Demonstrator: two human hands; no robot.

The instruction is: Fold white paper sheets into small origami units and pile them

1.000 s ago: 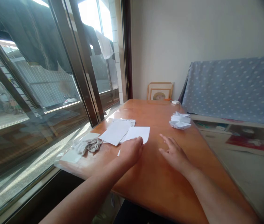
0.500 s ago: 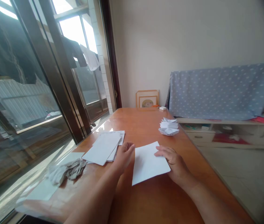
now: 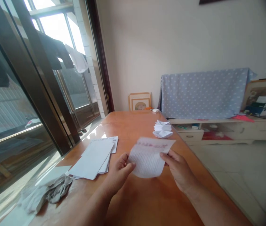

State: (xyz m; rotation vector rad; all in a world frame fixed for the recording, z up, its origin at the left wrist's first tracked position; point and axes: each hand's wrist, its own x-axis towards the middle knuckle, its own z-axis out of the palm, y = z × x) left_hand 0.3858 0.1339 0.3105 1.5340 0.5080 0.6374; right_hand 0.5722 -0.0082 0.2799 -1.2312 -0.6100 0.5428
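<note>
1. Closest to us, the left hand is nearly closed, its thumb laid over the left edge of a sheet of paper and its fingers curled beside that edge.
2. Opposite, the right hand pinches the same sheet near its far right corner, thumb on top, fingers behind.
3. Held between the two hands over a brown table, the sheet bows gently; we see fine lines across it and a reddish band along its far side, though the blur leaves us unable to read any of it.
4. To the left, we find a crumpled grey bundle lying near the table's window side.
5. Just beyond it rests a loose pile of white papers, its sheets fanned at angles.
6. Farther off, folded white paper shapes sit close together near the table's right edge.
7. At the far end, we spot a small white box.
8. Beyond the table, framed pictures lean against a pale wall; to their right, a dotted blue-grey cloth hangs above a low cabinet.
</note>
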